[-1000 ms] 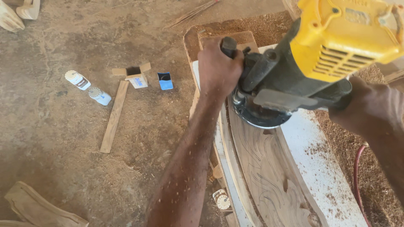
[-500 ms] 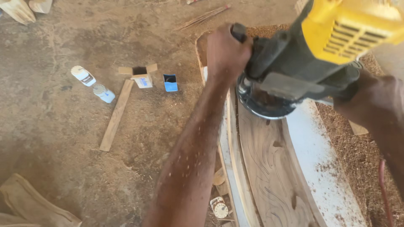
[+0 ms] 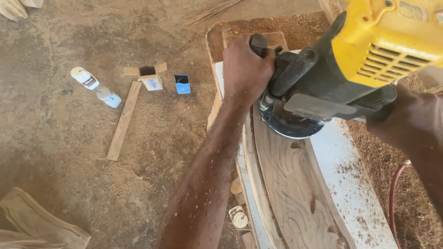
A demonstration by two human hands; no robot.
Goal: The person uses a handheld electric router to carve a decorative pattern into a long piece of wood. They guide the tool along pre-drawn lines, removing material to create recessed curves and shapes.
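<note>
A yellow and black power router (image 3: 341, 69) rests with its round base on a long curved wooden board (image 3: 295, 189) marked with wavy pencil lines. My left hand (image 3: 244, 69) grips the black side knob of the router. My right hand (image 3: 408, 120) holds the tool's other side from the right; its fingers are mostly hidden behind the yellow body. The board lies on a white panel (image 3: 350, 184) dusted with sawdust.
On the dirt floor at left lie two small white bottles (image 3: 96, 86), an open cardboard box (image 3: 146, 76), a blue packet (image 3: 182, 84) and a thin wooden strip (image 3: 123, 121). Carved wood pieces (image 3: 37, 221) sit bottom left. A red hose (image 3: 394, 198) runs at right.
The view has shifted slightly; the router and both hands stay on the board, with the tool a little further along the curved wood.
</note>
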